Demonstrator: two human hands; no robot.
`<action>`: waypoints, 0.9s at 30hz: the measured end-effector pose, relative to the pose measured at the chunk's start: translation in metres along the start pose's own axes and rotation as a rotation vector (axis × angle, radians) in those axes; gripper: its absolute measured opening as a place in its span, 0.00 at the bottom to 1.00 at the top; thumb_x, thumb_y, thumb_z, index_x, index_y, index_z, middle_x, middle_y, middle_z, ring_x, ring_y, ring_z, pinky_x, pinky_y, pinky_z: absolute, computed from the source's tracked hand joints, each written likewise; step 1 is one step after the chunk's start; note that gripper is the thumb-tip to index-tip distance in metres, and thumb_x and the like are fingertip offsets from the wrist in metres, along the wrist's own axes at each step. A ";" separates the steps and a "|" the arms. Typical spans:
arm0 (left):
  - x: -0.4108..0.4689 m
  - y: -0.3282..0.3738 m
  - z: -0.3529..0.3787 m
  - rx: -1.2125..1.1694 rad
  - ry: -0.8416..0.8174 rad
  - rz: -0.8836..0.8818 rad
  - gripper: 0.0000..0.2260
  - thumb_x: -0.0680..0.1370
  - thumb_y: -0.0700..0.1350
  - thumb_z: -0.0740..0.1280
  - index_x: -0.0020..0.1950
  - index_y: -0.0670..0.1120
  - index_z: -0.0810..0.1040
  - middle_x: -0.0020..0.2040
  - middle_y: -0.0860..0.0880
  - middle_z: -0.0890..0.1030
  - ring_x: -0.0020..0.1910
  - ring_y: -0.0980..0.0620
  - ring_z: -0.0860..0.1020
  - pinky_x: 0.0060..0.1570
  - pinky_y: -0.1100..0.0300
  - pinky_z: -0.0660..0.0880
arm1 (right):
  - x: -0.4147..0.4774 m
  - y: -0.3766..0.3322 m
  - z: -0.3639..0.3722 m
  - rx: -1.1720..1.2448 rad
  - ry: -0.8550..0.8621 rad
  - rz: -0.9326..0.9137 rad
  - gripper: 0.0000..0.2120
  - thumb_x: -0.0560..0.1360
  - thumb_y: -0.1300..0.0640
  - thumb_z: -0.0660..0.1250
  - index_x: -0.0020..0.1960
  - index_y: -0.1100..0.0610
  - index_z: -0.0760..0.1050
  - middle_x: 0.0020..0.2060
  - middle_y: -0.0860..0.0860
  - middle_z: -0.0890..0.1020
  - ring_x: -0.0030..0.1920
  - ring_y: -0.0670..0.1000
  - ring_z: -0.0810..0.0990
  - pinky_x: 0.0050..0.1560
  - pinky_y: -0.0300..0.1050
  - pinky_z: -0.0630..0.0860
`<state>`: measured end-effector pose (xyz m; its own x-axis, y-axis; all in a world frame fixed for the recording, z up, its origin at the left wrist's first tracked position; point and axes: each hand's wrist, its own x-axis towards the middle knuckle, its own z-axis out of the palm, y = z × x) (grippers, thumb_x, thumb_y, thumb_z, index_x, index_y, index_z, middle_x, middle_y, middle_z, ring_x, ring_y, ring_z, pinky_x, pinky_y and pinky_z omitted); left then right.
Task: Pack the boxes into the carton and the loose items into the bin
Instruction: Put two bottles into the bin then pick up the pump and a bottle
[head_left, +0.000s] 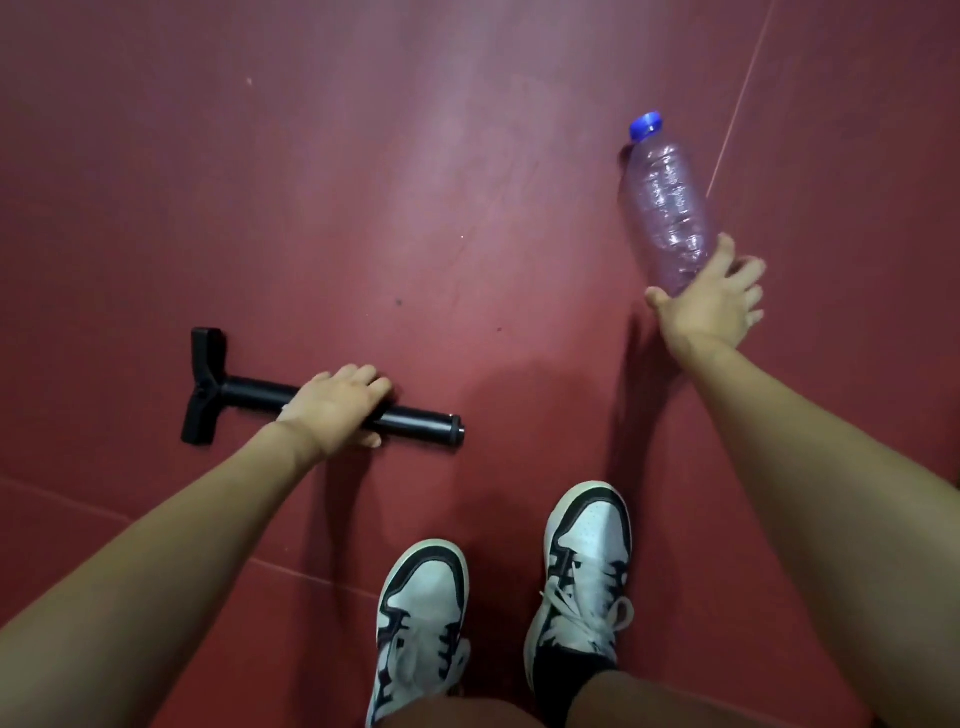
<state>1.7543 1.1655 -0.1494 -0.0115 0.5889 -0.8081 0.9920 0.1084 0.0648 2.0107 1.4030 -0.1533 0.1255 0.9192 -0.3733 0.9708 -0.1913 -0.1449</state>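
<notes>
Two loose items lie on the red floor (415, 208). At 8 o'clock is a black hand pump (415, 422), its long axis running roughly 9 to 3 with the T-handle (203, 387) at the 9 o'clock end. The left hand (335, 405) has its fingers curled over mid-barrel and the thumb tucked under. That looks a sound hold, as the pump is probably rigid, fairly weighty and near balance there. At 2 o'clock a clear plastic bottle (667, 208) points its blue cap (645, 124) toward 12. The right hand (714, 306) wraps spread fingers and thumb round its base. The bottle appears empty, so likely light, thin-walled and easily crushed, and a gentle grip should do. Neither bin nor carton is in view.
</notes>
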 end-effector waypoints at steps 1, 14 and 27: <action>0.003 0.000 0.002 -0.014 -0.005 0.006 0.26 0.73 0.55 0.68 0.68 0.48 0.65 0.62 0.49 0.68 0.64 0.48 0.68 0.58 0.54 0.68 | -0.002 0.001 0.004 0.001 0.003 -0.011 0.41 0.69 0.49 0.73 0.75 0.54 0.56 0.69 0.60 0.61 0.66 0.63 0.67 0.68 0.59 0.62; -0.110 0.013 -0.099 -0.650 0.286 0.111 0.21 0.73 0.47 0.72 0.60 0.40 0.69 0.51 0.44 0.70 0.49 0.43 0.74 0.49 0.54 0.70 | -0.113 -0.007 -0.096 0.424 -0.292 0.156 0.40 0.65 0.44 0.76 0.68 0.63 0.65 0.60 0.60 0.77 0.59 0.61 0.78 0.59 0.58 0.75; -0.357 0.063 -0.309 -0.881 0.323 0.200 0.13 0.74 0.44 0.71 0.49 0.46 0.66 0.49 0.47 0.76 0.44 0.47 0.73 0.45 0.57 0.69 | -0.324 0.009 -0.369 0.739 -0.245 0.366 0.32 0.70 0.51 0.74 0.68 0.60 0.67 0.50 0.49 0.74 0.52 0.52 0.76 0.60 0.57 0.75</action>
<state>1.7816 1.2098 0.3237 -0.0169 0.8398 -0.5426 0.5302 0.4676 0.7073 2.0541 1.2309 0.3045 0.2748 0.6719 -0.6877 0.4849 -0.7145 -0.5043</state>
